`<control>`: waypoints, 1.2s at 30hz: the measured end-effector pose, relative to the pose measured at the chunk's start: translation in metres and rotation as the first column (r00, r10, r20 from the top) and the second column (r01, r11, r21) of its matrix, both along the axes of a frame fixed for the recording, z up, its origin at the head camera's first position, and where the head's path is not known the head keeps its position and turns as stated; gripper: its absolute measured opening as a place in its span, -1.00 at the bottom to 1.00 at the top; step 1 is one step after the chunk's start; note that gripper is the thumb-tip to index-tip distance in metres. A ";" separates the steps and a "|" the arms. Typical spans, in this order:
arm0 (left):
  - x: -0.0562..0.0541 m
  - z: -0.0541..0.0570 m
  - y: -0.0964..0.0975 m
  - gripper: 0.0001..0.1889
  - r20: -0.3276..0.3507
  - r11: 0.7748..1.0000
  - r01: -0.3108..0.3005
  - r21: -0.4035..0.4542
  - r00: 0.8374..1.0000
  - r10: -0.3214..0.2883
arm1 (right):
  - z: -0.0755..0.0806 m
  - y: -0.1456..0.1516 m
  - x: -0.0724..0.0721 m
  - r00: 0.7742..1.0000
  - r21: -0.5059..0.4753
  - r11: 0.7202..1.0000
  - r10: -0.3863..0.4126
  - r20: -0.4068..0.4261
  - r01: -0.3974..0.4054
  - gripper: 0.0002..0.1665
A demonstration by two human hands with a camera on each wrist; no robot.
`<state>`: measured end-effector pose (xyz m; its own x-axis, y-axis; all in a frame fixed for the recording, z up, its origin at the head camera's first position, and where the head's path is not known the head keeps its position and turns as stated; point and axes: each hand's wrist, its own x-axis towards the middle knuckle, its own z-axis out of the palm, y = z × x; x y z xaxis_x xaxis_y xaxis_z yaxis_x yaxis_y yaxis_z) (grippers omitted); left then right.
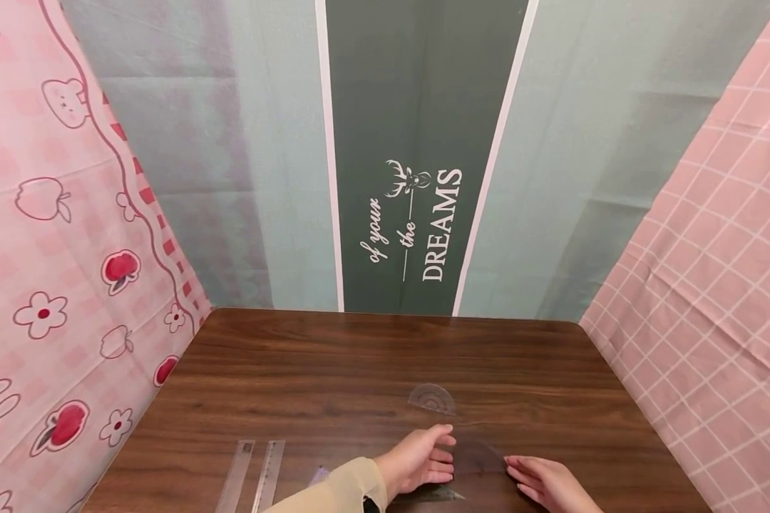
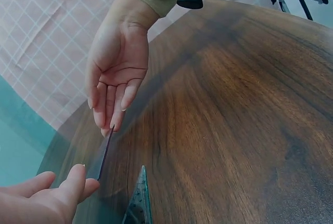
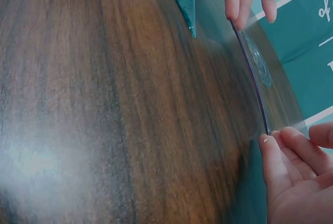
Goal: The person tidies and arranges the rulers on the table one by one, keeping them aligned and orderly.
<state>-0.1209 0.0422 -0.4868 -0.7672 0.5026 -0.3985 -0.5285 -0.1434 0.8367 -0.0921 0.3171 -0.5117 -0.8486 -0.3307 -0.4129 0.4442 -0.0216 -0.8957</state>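
Between both hands is a thin see-through piece (image 1: 481,456) with a curved outline, like a large protractor. Seen edge-on in the right wrist view, it is a purple line (image 3: 254,73). Fingertips of my left hand (image 1: 417,462) touch one end; its fingers are fairly straight, thumb apart. At the other end, my right hand (image 1: 548,484) meets it with its fingertips, thumb also apart. Under the left hand lies a clear set square (image 1: 445,493), greenish in the left wrist view (image 2: 138,203). Beyond the hands a small clear protractor (image 1: 432,399) lies flat.
Two clear rulers (image 1: 234,477) lie side by side at the left of the dark wooden table (image 1: 334,356). A purplish piece (image 1: 321,474) is partly hidden by the left sleeve. Patterned pink cloths (image 1: 712,235) flank the table, and a green curtain (image 1: 398,107) hangs behind.
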 end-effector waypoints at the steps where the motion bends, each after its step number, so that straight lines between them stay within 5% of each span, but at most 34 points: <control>1: 0.000 0.000 0.001 -0.38 -0.001 1.000 0.001 -0.004 1.000 -0.001 | 0.000 0.000 0.000 1.000 -0.003 1.000 0.000 0.004 0.000 -0.39; 29: -0.003 -0.007 0.014 -0.40 0.002 0.990 0.135 -0.041 0.991 -0.135 | -0.009 0.016 0.006 1.000 0.030 1.000 -0.002 0.028 0.001 -0.43; 36: -0.003 -0.009 0.016 -0.39 -0.006 0.987 0.155 -0.050 0.988 -0.155 | -0.009 0.018 0.005 0.999 0.105 0.994 0.027 -0.017 -0.025 -0.45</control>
